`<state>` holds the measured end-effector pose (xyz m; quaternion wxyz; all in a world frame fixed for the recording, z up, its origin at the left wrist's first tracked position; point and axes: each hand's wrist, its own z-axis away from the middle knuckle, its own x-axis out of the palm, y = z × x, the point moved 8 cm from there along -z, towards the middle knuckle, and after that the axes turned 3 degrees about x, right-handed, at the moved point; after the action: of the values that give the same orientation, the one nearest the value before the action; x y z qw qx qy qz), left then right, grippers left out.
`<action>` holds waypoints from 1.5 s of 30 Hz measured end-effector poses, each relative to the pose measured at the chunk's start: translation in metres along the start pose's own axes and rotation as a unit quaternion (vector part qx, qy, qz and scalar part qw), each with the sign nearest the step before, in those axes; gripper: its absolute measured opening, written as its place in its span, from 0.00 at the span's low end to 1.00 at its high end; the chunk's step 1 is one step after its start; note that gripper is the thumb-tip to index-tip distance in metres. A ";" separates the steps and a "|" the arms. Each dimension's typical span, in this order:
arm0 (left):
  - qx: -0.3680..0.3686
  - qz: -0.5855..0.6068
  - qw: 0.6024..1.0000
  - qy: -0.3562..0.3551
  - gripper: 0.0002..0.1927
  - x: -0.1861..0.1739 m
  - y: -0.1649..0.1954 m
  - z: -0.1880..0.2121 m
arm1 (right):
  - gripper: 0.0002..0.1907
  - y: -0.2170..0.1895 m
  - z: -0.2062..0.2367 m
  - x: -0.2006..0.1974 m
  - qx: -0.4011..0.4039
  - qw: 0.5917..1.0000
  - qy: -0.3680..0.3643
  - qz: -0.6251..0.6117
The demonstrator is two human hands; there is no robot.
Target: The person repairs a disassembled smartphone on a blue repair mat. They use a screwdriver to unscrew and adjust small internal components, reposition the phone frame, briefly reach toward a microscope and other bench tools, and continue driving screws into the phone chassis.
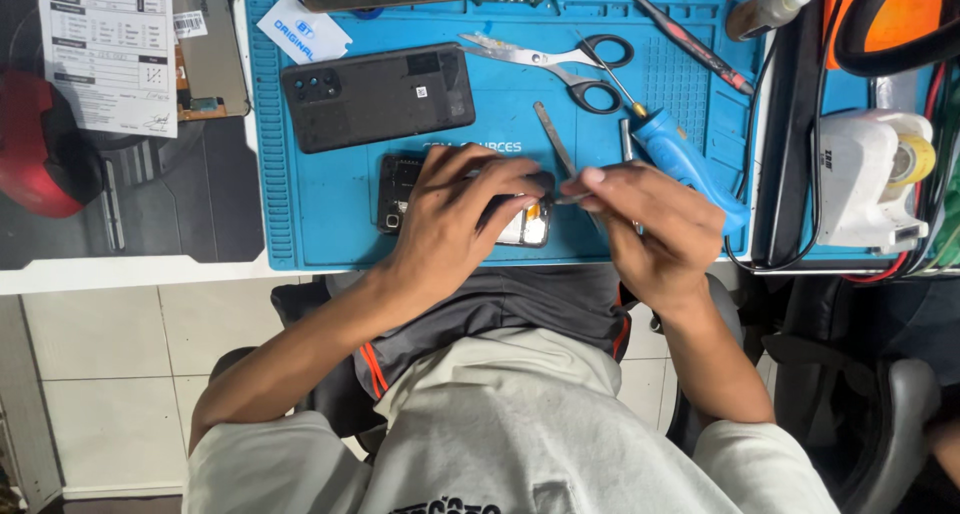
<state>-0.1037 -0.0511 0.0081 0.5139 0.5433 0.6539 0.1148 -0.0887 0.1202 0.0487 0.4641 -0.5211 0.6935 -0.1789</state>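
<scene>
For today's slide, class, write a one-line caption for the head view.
Left hand steadies an opened phone on a blue mat while the right hand works it with tweezers.

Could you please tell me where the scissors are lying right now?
In the head view, the scissors lie on the blue mat, up top, right of the black back cover, above both hands.

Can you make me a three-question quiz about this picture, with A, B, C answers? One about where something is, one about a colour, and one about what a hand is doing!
1. Where do the scissors lie?
A on the floor
B on the mat
C on a chair

2. What colour is the mat?
A blue
B yellow
C pink

3. What is the left hand doing?
A waving
B hanging free
C pressing on the opened phone

Answers: B, they rest on the mat above the hands. A, its surface is blue. C, the fingers lie over the phone.
</scene>
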 end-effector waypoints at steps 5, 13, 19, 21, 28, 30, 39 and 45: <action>-0.013 0.027 0.999 0.016 0.14 -0.002 -0.002 0.002 | 0.26 0.008 0.019 -0.020 0.006 0.991 0.113 -0.069; -0.037 0.051 0.997 0.038 0.13 -0.005 -0.003 0.000 | 0.29 0.008 0.025 -0.021 -0.014 0.989 0.132 -0.073; -0.031 0.055 0.997 0.044 0.12 -0.007 0.000 -0.001 | 0.29 0.011 0.027 -0.019 -0.008 0.988 0.133 -0.079; -0.036 0.052 0.997 0.041 0.13 -0.007 -0.001 -0.001 | 0.29 0.012 0.028 -0.020 -0.008 0.986 0.140 -0.084; -0.019 0.047 0.997 0.059 0.11 -0.007 -0.002 0.003 | 0.28 0.010 0.025 -0.019 -0.011 0.989 0.125 -0.074; -0.008 0.048 0.997 0.056 0.12 -0.005 -0.003 0.005 | 0.29 0.007 0.022 -0.017 -0.012 0.992 0.111 -0.056; 0.006 -0.022 0.999 0.027 0.21 -0.017 -0.003 -0.001 | 0.25 -0.003 0.004 0.003 -0.034 0.999 0.001 -0.013; -0.024 -0.043 0.994 0.095 0.17 -0.060 -0.013 -0.008 | 0.25 0.001 0.003 0.007 -0.033 0.999 -0.003 0.001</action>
<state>-0.1249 -0.1031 0.0349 0.4670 0.4892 0.7192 0.1594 -0.0869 0.1155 0.0434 0.4488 -0.5358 0.6984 -0.1538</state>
